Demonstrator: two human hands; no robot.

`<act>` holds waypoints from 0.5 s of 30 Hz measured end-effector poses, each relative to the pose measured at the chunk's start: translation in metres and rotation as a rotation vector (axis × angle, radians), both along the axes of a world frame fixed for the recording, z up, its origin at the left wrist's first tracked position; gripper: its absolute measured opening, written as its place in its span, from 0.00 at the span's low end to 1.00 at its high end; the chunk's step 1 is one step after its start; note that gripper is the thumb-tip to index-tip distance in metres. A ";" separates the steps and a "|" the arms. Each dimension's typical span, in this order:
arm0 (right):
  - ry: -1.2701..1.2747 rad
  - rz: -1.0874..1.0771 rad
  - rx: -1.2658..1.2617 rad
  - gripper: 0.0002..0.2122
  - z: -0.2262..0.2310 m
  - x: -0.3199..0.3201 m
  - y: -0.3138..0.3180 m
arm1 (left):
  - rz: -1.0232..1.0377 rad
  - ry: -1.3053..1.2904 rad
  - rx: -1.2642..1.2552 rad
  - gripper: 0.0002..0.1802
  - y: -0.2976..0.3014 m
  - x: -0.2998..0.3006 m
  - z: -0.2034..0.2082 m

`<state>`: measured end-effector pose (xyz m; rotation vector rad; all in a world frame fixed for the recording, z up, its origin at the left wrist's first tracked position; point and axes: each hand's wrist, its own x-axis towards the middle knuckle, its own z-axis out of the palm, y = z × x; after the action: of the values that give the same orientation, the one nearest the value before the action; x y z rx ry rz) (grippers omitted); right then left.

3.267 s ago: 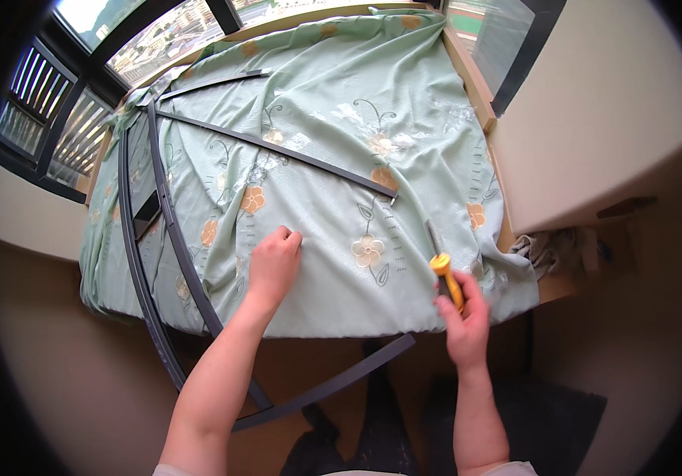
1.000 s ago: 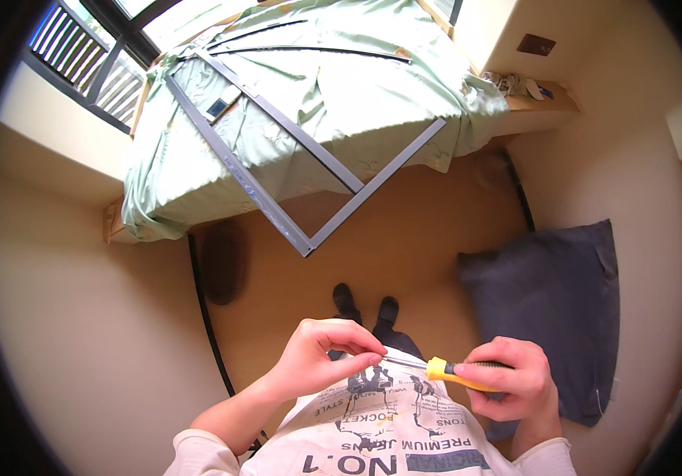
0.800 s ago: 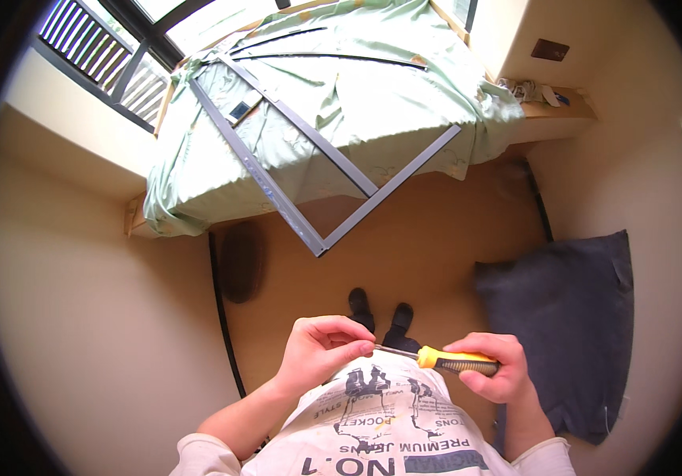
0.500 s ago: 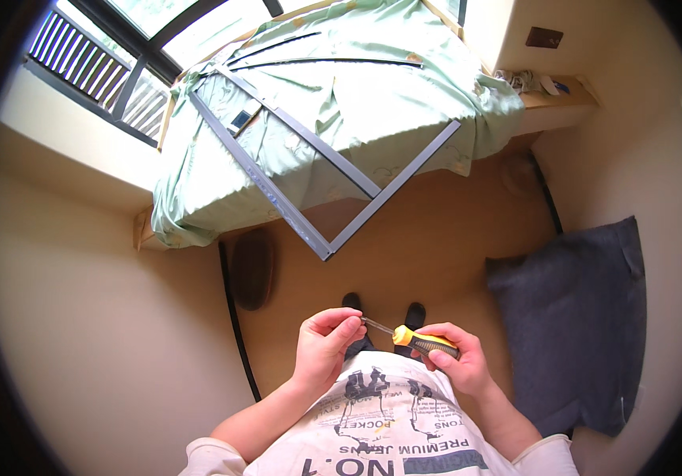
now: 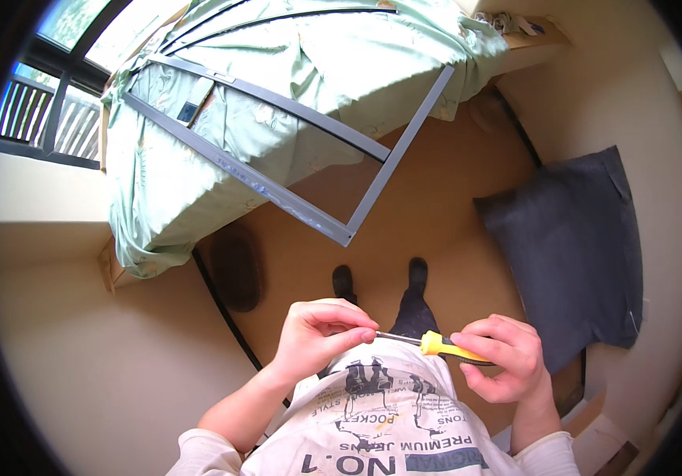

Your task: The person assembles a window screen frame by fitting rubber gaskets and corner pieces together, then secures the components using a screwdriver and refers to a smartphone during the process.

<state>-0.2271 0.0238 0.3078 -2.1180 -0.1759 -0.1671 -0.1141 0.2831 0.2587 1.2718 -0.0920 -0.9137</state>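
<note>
In front of my shirt, my right hand (image 5: 506, 357) grips the handle of a screwdriver (image 5: 434, 343), yellow and black with a thin metal shaft. The shaft lies nearly level and points left. At its tip the thumb and fingers of my left hand (image 5: 325, 333) are pinched together; anything small between them is hidden. Beyond my hands a grey metal frame (image 5: 309, 213) rests on a pale green cloth (image 5: 309, 63), its near corner jutting out past the cloth's edge over the floor.
On the cloth lie a dark phone-like object (image 5: 188, 113) and thin black strips (image 5: 293, 17). A dark grey mat (image 5: 567, 246) spreads at the right by the wall. A brown oval object (image 5: 235, 266) is on the floor at left. My shoes (image 5: 418, 275) stand below the frame corner.
My right hand has moved right and loosened its wrap on the screwdriver handle. The shaft is more level, its tip still at my left fingertips. The view has tilted down and turned.
</note>
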 end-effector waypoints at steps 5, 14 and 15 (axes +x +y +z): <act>-0.003 0.032 -0.189 0.18 0.025 0.015 0.059 | -0.110 -0.167 -0.029 0.08 0.054 0.025 0.005; 0.046 -0.082 -0.018 0.19 0.029 0.008 0.111 | -0.180 -0.161 -0.226 0.08 0.100 0.038 0.009; 0.049 -0.091 -0.020 0.19 0.025 0.006 0.115 | -0.188 -0.157 -0.229 0.08 0.100 0.038 0.007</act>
<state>-0.2209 0.1383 0.3327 -2.1495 -0.0523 -0.1683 -0.0762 0.3832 0.2653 1.1314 -0.4346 -0.9334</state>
